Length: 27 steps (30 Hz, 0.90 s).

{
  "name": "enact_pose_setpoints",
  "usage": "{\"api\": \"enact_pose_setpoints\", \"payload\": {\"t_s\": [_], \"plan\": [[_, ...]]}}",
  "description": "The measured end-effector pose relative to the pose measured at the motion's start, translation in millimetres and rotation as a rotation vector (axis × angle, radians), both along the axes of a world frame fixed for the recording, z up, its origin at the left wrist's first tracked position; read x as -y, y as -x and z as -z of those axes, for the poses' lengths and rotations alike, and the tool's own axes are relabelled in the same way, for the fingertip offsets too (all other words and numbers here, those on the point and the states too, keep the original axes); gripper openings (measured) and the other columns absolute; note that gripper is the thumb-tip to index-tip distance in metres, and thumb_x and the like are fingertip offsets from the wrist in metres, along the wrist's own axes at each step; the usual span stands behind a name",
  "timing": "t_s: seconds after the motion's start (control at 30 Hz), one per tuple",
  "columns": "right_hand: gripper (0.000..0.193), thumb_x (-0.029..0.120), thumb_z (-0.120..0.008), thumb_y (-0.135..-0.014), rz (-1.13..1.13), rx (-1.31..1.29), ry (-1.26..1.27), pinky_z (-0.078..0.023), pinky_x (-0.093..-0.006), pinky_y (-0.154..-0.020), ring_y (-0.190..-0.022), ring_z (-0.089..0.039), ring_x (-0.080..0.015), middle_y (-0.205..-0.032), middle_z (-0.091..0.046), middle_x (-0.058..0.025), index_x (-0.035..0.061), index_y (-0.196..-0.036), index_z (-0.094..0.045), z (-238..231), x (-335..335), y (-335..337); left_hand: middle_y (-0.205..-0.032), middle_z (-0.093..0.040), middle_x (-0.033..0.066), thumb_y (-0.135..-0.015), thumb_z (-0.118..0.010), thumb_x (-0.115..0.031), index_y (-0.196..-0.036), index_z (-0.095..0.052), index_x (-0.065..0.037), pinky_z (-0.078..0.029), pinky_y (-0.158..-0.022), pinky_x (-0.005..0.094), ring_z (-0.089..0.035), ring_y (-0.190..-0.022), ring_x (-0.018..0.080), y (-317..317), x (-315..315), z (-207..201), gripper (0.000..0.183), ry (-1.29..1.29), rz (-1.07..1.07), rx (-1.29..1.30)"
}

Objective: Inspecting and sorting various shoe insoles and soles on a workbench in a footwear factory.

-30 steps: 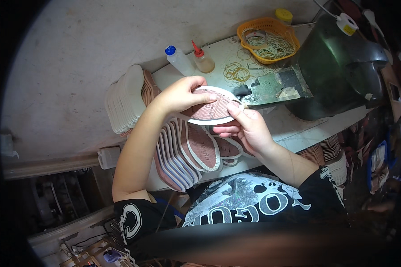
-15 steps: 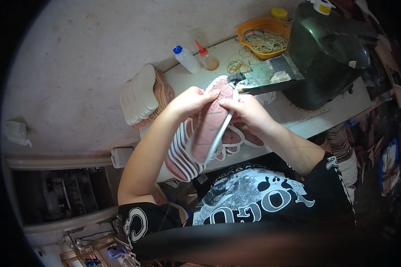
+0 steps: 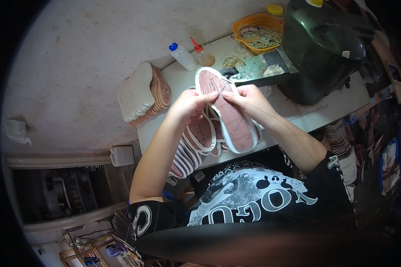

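Note:
A pink shoe insole with a white edge band (image 3: 238, 127) is held up between both hands over the near side of the table. My left hand (image 3: 195, 104) grips its left edge at the middle, thumb lying on the pink face. From the right, my right hand (image 3: 249, 100) pinches the opposite edge, its thumb close to the left thumb. The fingers beneath are mostly hidden. Behind and below lie more white-edged pink insoles (image 3: 201, 133), with a row of stacked ones (image 3: 182, 162) next to them on the left.
A dark green machine (image 3: 321, 53) with a projecting arm (image 3: 267, 66) stands at the right. Along the back are a blue-capped bottle (image 3: 182, 58), a red-tipped bottle (image 3: 205, 57) and an orange basket (image 3: 254, 21) of rubber bands. Piled white and brown insoles (image 3: 140, 93) sit at the table's left end.
The insole has swung, its near end going from lower left to lower right, and it has come away from the machine arm's tip. Both hands still hold it.

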State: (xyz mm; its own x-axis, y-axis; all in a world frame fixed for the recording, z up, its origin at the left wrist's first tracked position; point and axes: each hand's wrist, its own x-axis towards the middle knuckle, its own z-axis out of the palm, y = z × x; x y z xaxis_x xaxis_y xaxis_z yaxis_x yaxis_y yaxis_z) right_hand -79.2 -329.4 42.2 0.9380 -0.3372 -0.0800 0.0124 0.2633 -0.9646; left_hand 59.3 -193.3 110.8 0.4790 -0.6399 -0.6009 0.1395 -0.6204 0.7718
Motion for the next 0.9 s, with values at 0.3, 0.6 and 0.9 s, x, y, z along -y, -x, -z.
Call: {"api": "enact_pose_setpoints", "payload": {"t_s": [0.3,0.6,0.9], "plan": [[0.032,0.025,-0.071,-0.081,-0.435,-0.302,-0.014,-0.051,-0.0253,-0.070,-0.073,-0.063,-0.0110,-0.089,-0.067,-0.0086,-0.0008,-0.100,-0.067,-13,6,39,-0.051,-0.037,-0.0119,-0.076,-0.075,-0.040,-0.073,-0.059,-0.016,-0.027,-0.047,0.0205,-0.029,-0.045,0.0020,-15,3,9,0.029,0.038,-0.161,0.023],[0.021,0.016,-0.062,-0.088,-0.105,-0.072,-0.392,-0.050,-0.0216,-0.054,-0.059,-0.063,-0.0123,-0.074,-0.066,-0.0088,-0.0027,-0.097,-0.062,12,-47,49,-0.051,-0.041,-0.0089,-0.077,-0.074,-0.040,-0.069,-0.057,-0.013,-0.031,-0.041,0.0204,-0.035,-0.043,0.0028,-45,18,16,0.033,0.079,-0.123,0.022],[0.026,0.022,-0.060,-0.088,0.137,-0.010,-0.603,-0.053,-0.0229,-0.056,-0.060,-0.064,-0.0122,-0.077,-0.067,-0.0118,-0.0012,-0.099,-0.063,-4,-50,4,-0.131,-0.042,0.0232,-0.067,-0.077,-0.050,-0.128,-0.041,0.010,-0.044,-0.093,0.0395,-0.046,-0.120,0.0268,-111,39,44,0.093,0.067,-0.010,0.630]]}}
